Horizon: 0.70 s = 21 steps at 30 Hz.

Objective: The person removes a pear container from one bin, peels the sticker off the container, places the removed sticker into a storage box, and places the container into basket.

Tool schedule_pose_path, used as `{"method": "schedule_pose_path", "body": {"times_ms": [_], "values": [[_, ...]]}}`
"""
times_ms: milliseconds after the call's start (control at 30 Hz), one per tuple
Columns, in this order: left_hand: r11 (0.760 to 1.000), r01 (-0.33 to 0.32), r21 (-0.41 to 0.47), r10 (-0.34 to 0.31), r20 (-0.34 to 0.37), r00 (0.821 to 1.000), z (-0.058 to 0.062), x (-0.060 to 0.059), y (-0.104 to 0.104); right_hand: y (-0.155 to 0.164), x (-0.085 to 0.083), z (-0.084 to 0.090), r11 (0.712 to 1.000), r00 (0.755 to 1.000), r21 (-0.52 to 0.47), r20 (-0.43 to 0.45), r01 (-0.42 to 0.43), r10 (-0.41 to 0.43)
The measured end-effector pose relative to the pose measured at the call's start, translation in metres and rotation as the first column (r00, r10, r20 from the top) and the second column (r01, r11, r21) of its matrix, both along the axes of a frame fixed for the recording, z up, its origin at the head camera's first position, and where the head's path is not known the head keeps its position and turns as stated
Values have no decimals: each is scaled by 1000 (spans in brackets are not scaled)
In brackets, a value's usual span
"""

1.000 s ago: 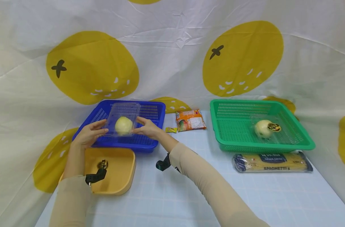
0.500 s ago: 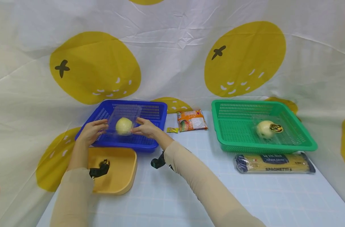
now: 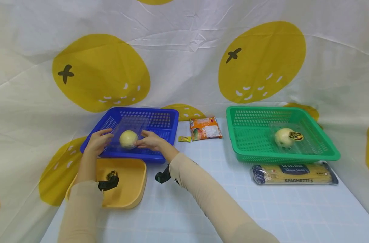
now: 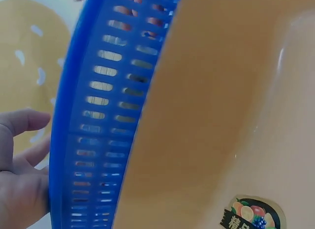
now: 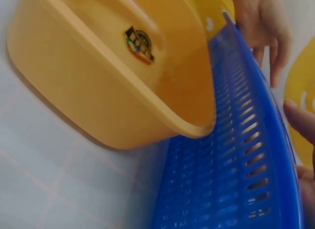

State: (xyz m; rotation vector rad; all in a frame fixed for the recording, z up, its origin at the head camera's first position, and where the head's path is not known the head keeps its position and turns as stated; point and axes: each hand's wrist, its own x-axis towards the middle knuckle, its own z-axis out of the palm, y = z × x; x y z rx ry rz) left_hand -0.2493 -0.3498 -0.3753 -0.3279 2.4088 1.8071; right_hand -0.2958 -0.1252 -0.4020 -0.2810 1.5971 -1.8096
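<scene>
While both hands hold a clear clamshell box [image 3: 128,133] low inside the blue basket [image 3: 160,118], the left hand [image 3: 97,143] has its fingers pressed against the box's left edge and the right hand [image 3: 148,141] has its fingers laid against the right edge, so the box sits clamped between them; whether the fingers curl under it I cannot tell. Inside the box is a pale round fruit [image 3: 128,139], loose as far as I can judge, and the lid looks tilted up towards the back. The wrist views show only the basket wall [image 4: 93,121] and the yellow tub [image 5: 123,76] that sits on the tabletop [image 3: 221,202] just in front of the basket. To the right, well apart, a green basket [image 3: 293,156] holds a second boxed fruit [image 3: 284,137], with a spaghetti pack [image 3: 293,173] before it and a snack packet [image 3: 205,129] between the two baskets. The likely trouble lies in the thin plastic: squeezed too hard from both sides, the box could buckle or spring open and let the fruit roll out into the basket. If one hand lets go before the box rests flat, it could tip. The low basket rim near the wrists could also catch a sleeve and drag the basket against the tub.
</scene>
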Motion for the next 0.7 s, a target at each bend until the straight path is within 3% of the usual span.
{"method": "schedule_pose_path", "body": {"times_ms": [100,333,533,700], "values": [[989,37,-141,-38,-2,999,-2,-1,2,-1,2,0,997,999,75,-20,-27,29],[981,17,-194,-25,-38,999,-1,0,7,0,2,-2,990,1000,141,-18,-20,22],[996,-12,-85,5,-79,997,-2,2,8,4,5,-2,971,992,240,-128,19,12],[994,-80,78,89,-117,989,-1,5,8,12,9,2,940,954,320,-299,119,-19]]}}
